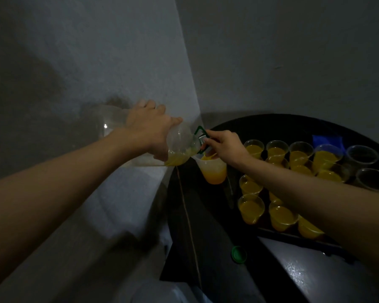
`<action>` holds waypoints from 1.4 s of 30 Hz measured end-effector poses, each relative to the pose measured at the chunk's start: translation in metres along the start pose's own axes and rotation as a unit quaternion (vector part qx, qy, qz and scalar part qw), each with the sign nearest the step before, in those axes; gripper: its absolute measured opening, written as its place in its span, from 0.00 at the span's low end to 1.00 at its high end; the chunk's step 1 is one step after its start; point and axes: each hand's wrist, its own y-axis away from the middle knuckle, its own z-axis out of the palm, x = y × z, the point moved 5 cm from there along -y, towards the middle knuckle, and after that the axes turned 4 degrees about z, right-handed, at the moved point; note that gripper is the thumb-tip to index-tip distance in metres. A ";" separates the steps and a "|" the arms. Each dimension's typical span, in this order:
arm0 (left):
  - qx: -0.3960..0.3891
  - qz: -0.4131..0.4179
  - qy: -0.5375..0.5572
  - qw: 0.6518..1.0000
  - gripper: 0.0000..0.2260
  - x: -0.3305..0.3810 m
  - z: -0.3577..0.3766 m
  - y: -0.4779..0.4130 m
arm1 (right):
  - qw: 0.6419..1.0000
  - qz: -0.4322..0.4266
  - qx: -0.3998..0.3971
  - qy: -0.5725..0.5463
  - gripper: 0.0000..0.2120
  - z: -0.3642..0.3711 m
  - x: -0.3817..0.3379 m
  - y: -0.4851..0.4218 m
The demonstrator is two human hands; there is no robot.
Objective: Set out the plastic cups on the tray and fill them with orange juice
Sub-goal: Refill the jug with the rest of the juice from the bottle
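My left hand point(149, 130) grips a large clear juice bottle point(179, 147), tipped on its side with a little orange juice left near its neck. My right hand point(224, 145) holds the rim of a plastic cup point(213, 171), about half full of juice, right under the bottle's mouth and its green handle ring point(200, 131). Several cups filled with orange juice point(251, 208) stand in rows on the dark tray point(271, 231) under my right forearm. Two empty cups point(362, 155) stand at the tray's far right.
The tray rests on a round black table point(208, 232) in the corner of two pale walls point(127, 62). A green bottle cap point(239, 254) lies on the table near the front. A blue object point(325, 139) sits behind the cups. A shiny dark surface point(311, 272) lies at lower right.
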 end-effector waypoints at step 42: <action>0.254 -0.235 0.549 0.761 0.58 0.087 0.114 0.089 | 0.960 -0.217 0.077 0.159 0.19 -0.032 -0.118 0.045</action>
